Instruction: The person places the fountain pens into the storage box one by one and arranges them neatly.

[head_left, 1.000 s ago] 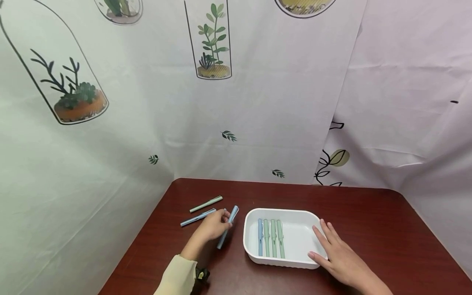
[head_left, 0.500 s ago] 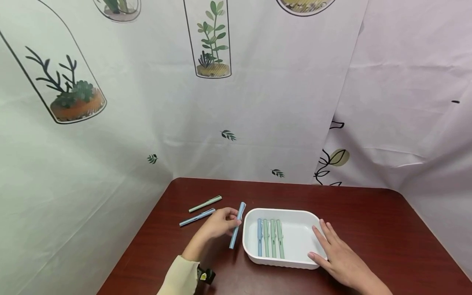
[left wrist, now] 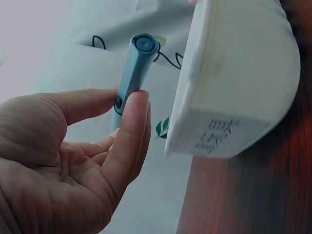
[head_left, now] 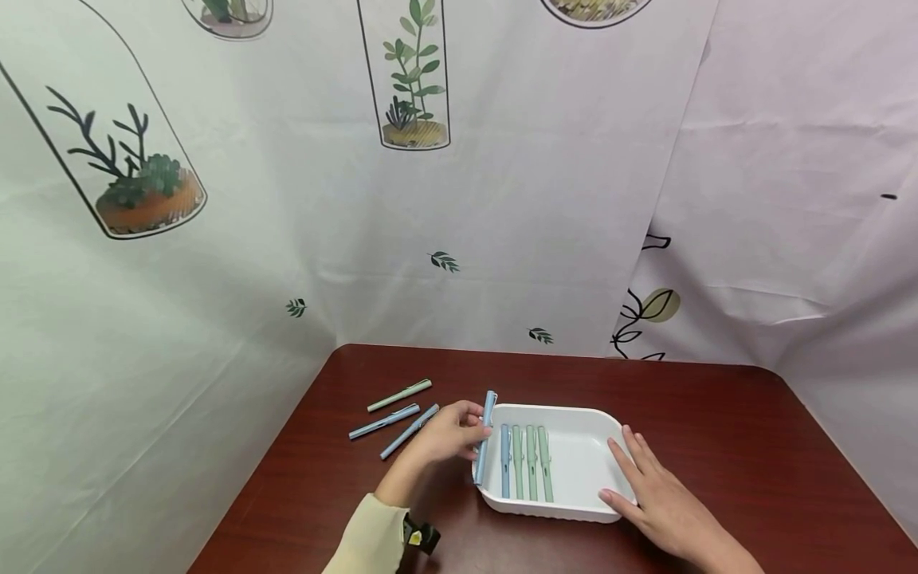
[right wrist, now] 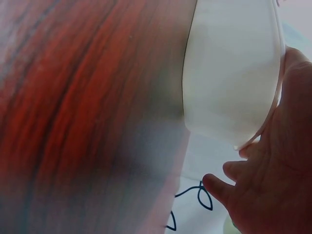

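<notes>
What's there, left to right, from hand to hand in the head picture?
Left hand, slim light-blue pen it holds, slim blue pen in the white rectangular tray, three slim pale-green pens, right hand.

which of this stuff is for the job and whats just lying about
Part of the job:
held blue pen, in the left hand
white tray, touched by the right hand
one blue pen and three green pens inside the tray
probably also the loose green pen and two loose blue pens

Just around:
table
printed cloth behind it

table (head_left: 753, 446): red-brown wood | on it: white tray (head_left: 584, 462) | left of tray: green pen (head_left: 399, 395), blue pen (head_left: 383, 422), second blue pen (head_left: 409, 431)
</notes>
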`<move>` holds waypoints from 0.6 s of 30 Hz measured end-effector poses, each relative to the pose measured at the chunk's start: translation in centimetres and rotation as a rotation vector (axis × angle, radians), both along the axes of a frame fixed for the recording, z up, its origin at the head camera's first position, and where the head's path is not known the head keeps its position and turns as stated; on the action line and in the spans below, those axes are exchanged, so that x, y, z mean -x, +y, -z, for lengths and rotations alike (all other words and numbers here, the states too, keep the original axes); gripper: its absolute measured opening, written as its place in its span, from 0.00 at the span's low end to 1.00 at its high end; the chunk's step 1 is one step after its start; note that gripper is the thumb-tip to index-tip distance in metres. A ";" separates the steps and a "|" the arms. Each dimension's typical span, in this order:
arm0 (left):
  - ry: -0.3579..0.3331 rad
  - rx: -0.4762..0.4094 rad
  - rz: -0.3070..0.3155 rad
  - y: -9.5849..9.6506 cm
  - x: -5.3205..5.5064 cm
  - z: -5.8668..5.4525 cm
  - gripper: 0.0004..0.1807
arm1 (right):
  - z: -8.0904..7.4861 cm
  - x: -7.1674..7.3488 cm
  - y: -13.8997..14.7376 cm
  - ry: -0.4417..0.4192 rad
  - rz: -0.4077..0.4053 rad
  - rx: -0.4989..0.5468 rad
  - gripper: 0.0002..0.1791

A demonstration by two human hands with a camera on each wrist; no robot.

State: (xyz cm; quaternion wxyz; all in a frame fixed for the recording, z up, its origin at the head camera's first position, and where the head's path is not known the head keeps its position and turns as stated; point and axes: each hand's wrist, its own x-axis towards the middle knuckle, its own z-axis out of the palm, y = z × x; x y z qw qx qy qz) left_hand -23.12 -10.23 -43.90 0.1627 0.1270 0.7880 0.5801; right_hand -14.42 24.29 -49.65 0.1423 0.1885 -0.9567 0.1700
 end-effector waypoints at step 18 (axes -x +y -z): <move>-0.056 -0.083 -0.025 5.8 -0.5 1.3 0.24 | 0.0 0.0 0.0 0.009 0.004 -0.002 0.44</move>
